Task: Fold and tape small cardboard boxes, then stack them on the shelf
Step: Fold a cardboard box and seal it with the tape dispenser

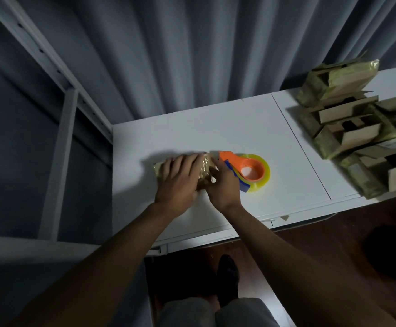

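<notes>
Both hands, left hand (177, 179) flat, right hand (223, 184), press the box (204, 167).

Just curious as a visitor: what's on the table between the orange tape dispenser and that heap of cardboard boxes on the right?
Nothing: in the head view only bare white table, crossed by a thin dark seam, separates the tape dispenser from the heap of boxes.
</notes>
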